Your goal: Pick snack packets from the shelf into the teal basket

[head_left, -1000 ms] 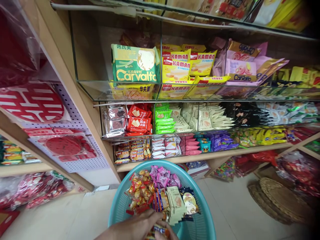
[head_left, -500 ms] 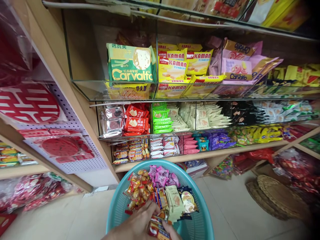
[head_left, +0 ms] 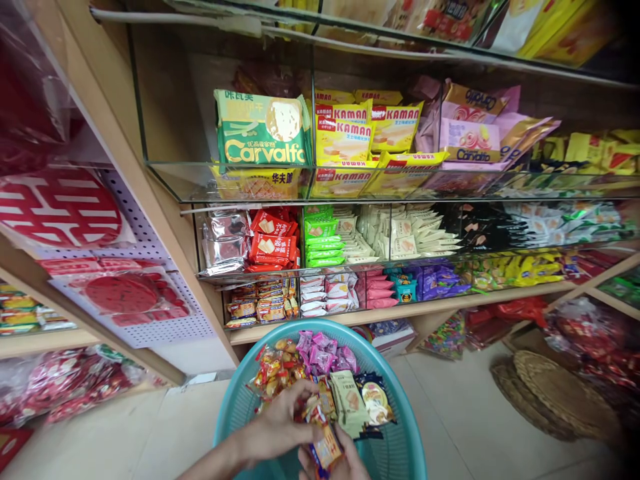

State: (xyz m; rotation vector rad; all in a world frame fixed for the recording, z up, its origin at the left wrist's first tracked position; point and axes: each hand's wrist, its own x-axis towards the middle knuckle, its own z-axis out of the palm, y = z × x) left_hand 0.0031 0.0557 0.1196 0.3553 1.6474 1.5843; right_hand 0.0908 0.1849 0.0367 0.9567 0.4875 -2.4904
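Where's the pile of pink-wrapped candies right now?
The pink-wrapped candies lie at the far side of the teal basket, bottom centre, just beyond the cream packets.

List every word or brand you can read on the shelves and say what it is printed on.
"Carvalfo": green biscuit pack, upper glass shelf.
"KAMAN": yellow wafer packs beside it.
"Canatto", partly blurred: pink pack further right.
Red double-happiness sign: Chinese character, on the left.
Wrappers in the teal basket and on the lower shelves: too small to read.
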